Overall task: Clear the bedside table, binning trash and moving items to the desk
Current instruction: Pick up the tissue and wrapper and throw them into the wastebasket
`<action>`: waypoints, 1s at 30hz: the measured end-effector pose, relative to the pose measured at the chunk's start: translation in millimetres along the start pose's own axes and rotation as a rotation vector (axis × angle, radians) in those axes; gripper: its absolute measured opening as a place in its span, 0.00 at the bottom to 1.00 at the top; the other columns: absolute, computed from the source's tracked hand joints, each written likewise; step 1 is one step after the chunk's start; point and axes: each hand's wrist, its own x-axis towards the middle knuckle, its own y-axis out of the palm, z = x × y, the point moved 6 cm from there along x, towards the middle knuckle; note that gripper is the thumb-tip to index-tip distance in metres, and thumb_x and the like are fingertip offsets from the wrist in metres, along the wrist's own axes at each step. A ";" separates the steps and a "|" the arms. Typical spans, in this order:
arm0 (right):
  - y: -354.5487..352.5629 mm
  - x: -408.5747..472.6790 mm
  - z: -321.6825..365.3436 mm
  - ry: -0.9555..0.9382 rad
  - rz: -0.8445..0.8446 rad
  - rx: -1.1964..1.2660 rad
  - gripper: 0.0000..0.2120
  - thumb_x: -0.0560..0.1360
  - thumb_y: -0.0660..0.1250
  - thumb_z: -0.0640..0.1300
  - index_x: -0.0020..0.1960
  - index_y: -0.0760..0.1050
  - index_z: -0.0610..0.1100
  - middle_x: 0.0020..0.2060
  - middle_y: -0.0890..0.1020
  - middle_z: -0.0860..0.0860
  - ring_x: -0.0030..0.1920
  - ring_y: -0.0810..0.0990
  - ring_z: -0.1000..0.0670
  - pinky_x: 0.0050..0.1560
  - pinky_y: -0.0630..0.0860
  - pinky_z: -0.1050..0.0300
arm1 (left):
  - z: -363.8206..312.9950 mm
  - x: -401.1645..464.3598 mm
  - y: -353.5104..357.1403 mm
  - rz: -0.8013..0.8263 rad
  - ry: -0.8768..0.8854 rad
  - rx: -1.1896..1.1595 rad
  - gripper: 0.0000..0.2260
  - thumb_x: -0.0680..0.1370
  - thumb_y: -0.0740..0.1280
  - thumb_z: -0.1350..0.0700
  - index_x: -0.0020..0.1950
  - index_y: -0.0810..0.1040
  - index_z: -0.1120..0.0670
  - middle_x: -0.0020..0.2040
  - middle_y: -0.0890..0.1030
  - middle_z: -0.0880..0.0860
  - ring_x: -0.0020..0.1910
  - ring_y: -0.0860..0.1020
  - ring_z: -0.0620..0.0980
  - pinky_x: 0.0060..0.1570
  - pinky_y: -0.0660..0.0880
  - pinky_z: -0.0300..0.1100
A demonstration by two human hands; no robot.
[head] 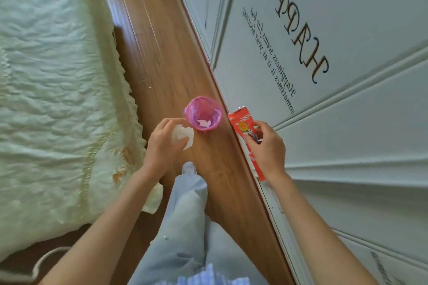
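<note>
A small bin (203, 113) lined with a pink bag stands on the wooden floor, with white paper scraps at its bottom. My left hand (165, 143) holds a crumpled white tissue (183, 135) just left of the bin's rim. My right hand (266, 148) grips a tall red carton (240, 122) with a round yellow-and-red logo, held to the right of the bin, in front of the white wall panel.
A bed with a pale green quilted cover (53, 81) fills the left side. A white panelled wardrobe door (347, 111) with "HAPPY" lettering runs along the right. A strip of wooden floor (162, 53) lies between them. My leg and shoe (188, 169) are below the bin.
</note>
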 end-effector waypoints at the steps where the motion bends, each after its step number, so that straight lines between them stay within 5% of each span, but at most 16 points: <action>1: 7.2 18.6 0.2 0.005 0.008 0.021 0.16 0.72 0.70 0.51 0.58 0.72 0.50 0.48 0.82 0.51 0.43 0.82 0.49 0.40 0.81 0.46 | 5.2 15.0 4.6 0.001 -0.020 -0.006 0.18 0.67 0.74 0.64 0.56 0.78 0.55 0.54 0.78 0.53 0.49 0.76 0.49 0.47 0.69 0.38; 5: 36.4 87.1 -1.0 0.014 0.026 0.056 0.16 0.72 0.71 0.51 0.57 0.73 0.50 0.47 0.82 0.52 0.43 0.81 0.49 0.41 0.80 0.46 | 27.4 73.2 28.0 0.007 -0.062 -0.010 0.18 0.68 0.74 0.64 0.56 0.78 0.57 0.54 0.78 0.54 0.50 0.76 0.50 0.48 0.72 0.40; 10: 82.7 158.8 -25.7 0.043 0.088 0.032 0.16 0.72 0.70 0.50 0.58 0.74 0.47 0.49 0.82 0.51 0.46 0.81 0.49 0.43 0.80 0.50 | 61.1 136.4 73.8 0.029 -0.152 0.005 0.18 0.69 0.73 0.62 0.58 0.77 0.57 0.55 0.78 0.53 0.51 0.75 0.49 0.45 0.65 0.25; 23: 254.3 264.0 -158.2 0.153 0.274 -0.001 0.14 0.72 0.71 0.49 0.57 0.75 0.49 0.49 0.82 0.52 0.46 0.80 0.51 0.43 0.75 0.57 | 230.2 237.9 289.3 0.097 -0.350 -0.009 0.19 0.70 0.72 0.60 0.61 0.75 0.54 0.57 0.77 0.53 0.54 0.75 0.51 0.53 0.75 0.45; 30: 335.3 294.7 -222.9 0.206 0.299 -0.013 0.14 0.72 0.70 0.49 0.57 0.75 0.50 0.49 0.82 0.53 0.47 0.80 0.51 0.45 0.76 0.55 | 322.8 265.1 394.7 0.143 -0.420 -0.003 0.20 0.69 0.68 0.64 0.60 0.75 0.55 0.57 0.77 0.52 0.57 0.75 0.52 0.52 0.70 0.42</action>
